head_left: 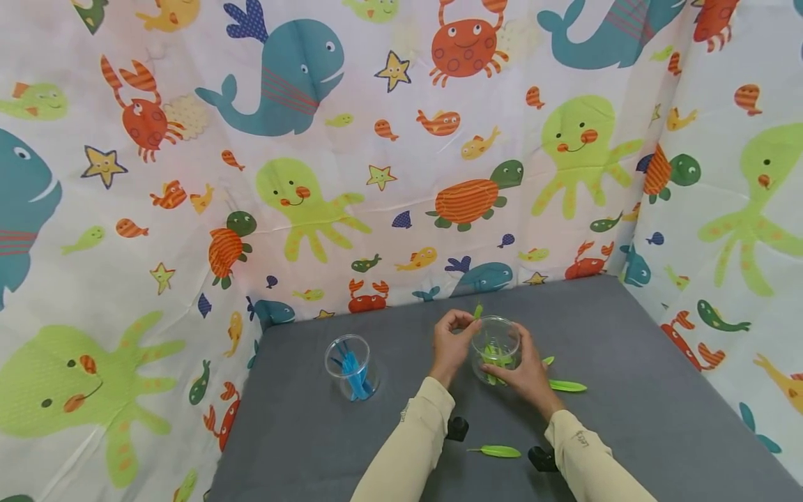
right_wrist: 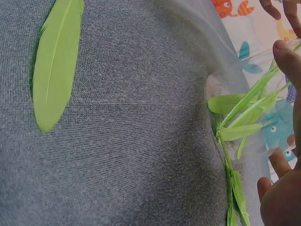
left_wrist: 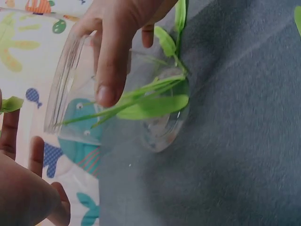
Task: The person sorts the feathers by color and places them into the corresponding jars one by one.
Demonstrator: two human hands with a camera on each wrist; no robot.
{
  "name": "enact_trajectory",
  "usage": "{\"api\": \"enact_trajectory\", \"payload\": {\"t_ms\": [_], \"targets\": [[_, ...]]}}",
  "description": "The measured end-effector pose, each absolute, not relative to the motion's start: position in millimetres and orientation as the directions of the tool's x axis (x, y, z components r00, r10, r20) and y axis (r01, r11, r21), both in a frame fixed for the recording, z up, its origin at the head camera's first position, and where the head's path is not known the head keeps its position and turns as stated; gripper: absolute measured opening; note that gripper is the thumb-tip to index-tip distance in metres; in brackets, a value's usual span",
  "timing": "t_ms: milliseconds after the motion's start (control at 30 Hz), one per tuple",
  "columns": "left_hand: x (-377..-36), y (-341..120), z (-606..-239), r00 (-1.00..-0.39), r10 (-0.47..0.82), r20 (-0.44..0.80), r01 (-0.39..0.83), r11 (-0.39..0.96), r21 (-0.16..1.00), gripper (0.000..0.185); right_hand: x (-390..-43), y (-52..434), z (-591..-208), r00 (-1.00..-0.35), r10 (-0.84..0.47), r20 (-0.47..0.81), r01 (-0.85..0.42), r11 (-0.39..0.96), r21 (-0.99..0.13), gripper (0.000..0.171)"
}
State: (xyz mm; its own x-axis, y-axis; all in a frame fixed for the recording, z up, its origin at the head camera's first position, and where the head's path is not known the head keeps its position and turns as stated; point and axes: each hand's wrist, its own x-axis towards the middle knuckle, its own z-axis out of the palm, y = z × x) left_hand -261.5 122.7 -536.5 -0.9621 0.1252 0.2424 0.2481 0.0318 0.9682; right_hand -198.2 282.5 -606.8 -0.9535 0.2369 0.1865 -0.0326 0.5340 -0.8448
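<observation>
My right hand [head_left: 525, 373] grips a clear plastic cup [head_left: 482, 376], fingers and thumb around its side. Inside the cup stand several green feathers [left_wrist: 150, 107], their thin quills leaning toward the rim. By the cup's left rim, my left hand [head_left: 453, 343] pinches one more green feather [head_left: 479, 311] between thumb and fingers, its tip pointing up. That feather is only partly seen in the left wrist view, at the edge beside the left fingers. Loose green feathers [head_left: 567, 385] lie on the table just right of the cup, partly behind the right hand.
A second clear cup [head_left: 334, 368] holding several blue strips [head_left: 356, 376] stands to the left on the grey table [head_left: 288, 432]. A single green feather [head_left: 500, 452] lies between the forearms. A curtain [head_left: 389, 279] printed with sea animals rises behind and at both sides.
</observation>
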Motion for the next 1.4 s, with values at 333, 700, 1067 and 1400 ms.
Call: {"api": "enact_trajectory", "payload": {"t_ms": [333,700,1067,1400], "targets": [[-256.2,128.4,-551.3,-0.963,0.154,0.221,0.237,0.096,0.967,0.010,-199.1,281.4,-609.1,-0.952,0.237,0.192,-0.036,0.538,-0.842,0.112],[-251.6,128.3,-558.2,-0.967,0.173,0.188,0.207,0.100,0.973,0.014,-198.5,281.2,-608.0,-0.949,0.239,0.205,-0.046,0.540,-0.840,0.111],[-253.4,118.8,-559.2,-0.970,0.115,0.216,0.224,0.060,0.973,0.010,-198.3,282.7,-608.8,-0.953,0.234,0.195,-0.041,0.534,-0.844,0.112],[-252.1,102.0,-565.6,-0.974,0.065,0.217,0.222,0.078,0.972,0.011,-197.8,282.7,-607.0,-0.952,0.234,0.195,-0.041,0.536,-0.843,0.113]]}}
